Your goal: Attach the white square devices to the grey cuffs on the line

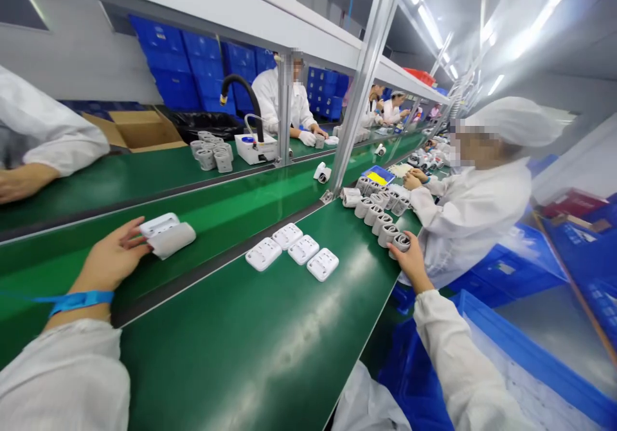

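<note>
The left hand [113, 255] has its fingers [137, 241] lying flat and unclenched against a white plastic box [159, 224] and white sleeve [172, 239] on the green surface [241, 354], while the right hand [409, 265] reaches the end gray roll [400, 242], lined up within easy reach, though its grip is hard to tell.

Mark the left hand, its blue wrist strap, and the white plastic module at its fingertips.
Left hand [113, 255]: head view, back of the hand.
Blue wrist strap [81, 300]: head view, band around the wrist.
White plastic module [159, 225]: head view, top face.
</note>
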Available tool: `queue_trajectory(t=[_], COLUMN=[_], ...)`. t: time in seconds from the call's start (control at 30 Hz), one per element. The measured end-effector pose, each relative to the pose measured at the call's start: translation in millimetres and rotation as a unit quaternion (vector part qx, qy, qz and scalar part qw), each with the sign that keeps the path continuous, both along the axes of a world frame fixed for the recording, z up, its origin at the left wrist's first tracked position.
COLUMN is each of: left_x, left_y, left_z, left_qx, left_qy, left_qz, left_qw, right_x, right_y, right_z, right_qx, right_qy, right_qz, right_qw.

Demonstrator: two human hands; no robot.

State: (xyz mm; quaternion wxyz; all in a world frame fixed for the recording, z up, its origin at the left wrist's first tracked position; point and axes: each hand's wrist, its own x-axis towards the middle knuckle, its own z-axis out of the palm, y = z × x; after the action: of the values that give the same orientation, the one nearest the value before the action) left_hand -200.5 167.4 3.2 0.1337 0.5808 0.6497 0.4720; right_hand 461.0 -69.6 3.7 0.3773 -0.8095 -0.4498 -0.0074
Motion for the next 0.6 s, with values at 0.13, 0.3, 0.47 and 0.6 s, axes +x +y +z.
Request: queue_trajectory(t=[0.13,0.3,0.47,0.6], left_x=[38,149,216,216], left_y=[-43,-99,-108,-108], left_z=[14.5,18.9,13.7,16.8], left_qx=[0.142,0.086,-0.094,-0.118], left_qy=[0.108,0.199,0.243,0.220], left_qz=[0.133,-0.156,-0.206,-0.207], left_qw=[0.975,0.964,0.943,0.946], right_x=[4,21,12,8], right_y=[12,29,39,48], right_z=[16.2,54.8,84.5,112.2], right_qx=[-0.107,-0.332,-0.399,-0.418], right_qy=[-0.039,-0.185,-0.234,-0.270], right_qz=[0.032,0.102,0.150,0.119], right_qw=[0.993,0.919,0.874,0.859])
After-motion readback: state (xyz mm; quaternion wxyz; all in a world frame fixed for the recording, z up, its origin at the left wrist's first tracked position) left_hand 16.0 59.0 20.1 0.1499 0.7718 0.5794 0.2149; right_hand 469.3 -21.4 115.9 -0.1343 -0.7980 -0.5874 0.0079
